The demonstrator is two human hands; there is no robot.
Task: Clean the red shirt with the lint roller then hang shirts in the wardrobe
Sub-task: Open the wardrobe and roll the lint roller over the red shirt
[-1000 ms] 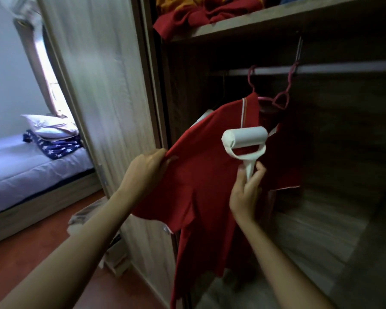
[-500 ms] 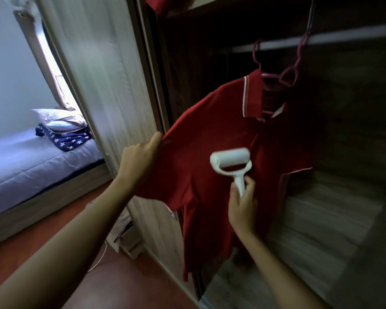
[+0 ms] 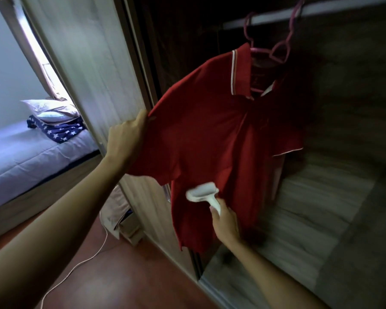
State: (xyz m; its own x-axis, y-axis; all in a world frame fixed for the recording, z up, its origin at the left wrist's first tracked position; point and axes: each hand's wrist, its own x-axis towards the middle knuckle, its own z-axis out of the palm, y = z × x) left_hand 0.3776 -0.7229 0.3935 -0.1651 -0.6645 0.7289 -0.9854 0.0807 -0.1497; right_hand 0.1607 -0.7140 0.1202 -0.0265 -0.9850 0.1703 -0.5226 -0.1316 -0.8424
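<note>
Red polo cloth fills the middle of my view: the red shirt (image 3: 221, 139) hangs on a pink hanger (image 3: 276, 52) hooked over the wardrobe rail (image 3: 321, 10), just inside the open wardrobe door (image 3: 87, 63). My left hand (image 3: 127, 139) grips the shirt's near sleeve edge, fingers curled round the fabric, pulling it out toward the door so the front panel lies stretched and flat. My right hand (image 3: 226, 221) is wrapped round the handle of the white lint roller (image 3: 202, 192), fingers closed tight on it, with the roller head pressed against the lower front of the shirt, well below the collar.

A second ago the roller sat high on the shirt, just beside the collar; half a second ago it was at chest level; now it is down near the hem. I read that as one long downward stroke almost run out. The roller is motion-blurred, so I judge it is travelling. The sleeve grip has not let go across all three views, which keeps the cloth taut.

For the task, the cleaning step is under way and one strip of the front looks covered. The panel further from the door, toward the far sleeve, likely needs its own pass.
</note>
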